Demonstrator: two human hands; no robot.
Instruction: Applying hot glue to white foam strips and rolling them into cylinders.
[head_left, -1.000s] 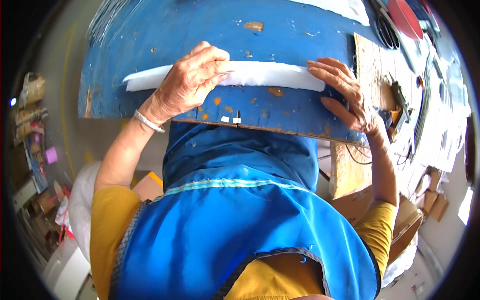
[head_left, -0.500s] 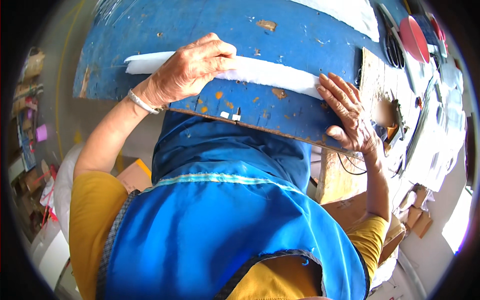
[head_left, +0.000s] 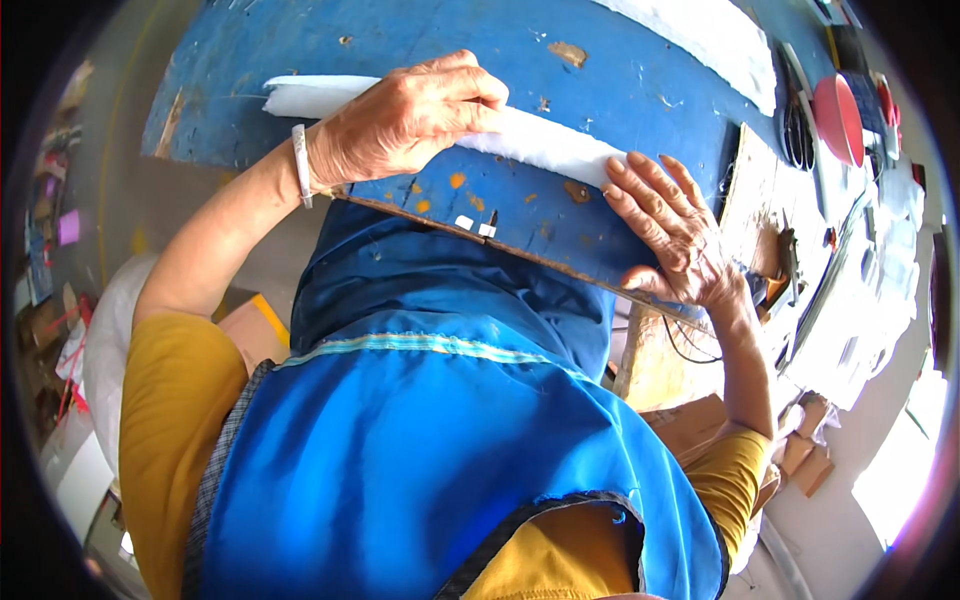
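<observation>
On the blue worktable (head_left: 620, 80), near its front edge, a long white padded strip (head_left: 545, 143) lies flat, running left to right. My left hand (head_left: 410, 120) sits on top of its left half, fingers curled loosely, pressing down rather than gripping. My right hand (head_left: 670, 225) is open, palm down, fingers spread, fingertips touching the strip's right end. My read: I'm flattening or rolling the strip. To do it well, I'd keep even pressure from both palms, hold it parallel to the table edge, and keep the right end from creeping off. A second white strip (head_left: 710, 40) lies further back, well apart. A red round object (head_left: 838, 118) sits at far right, out of the way.
</observation>
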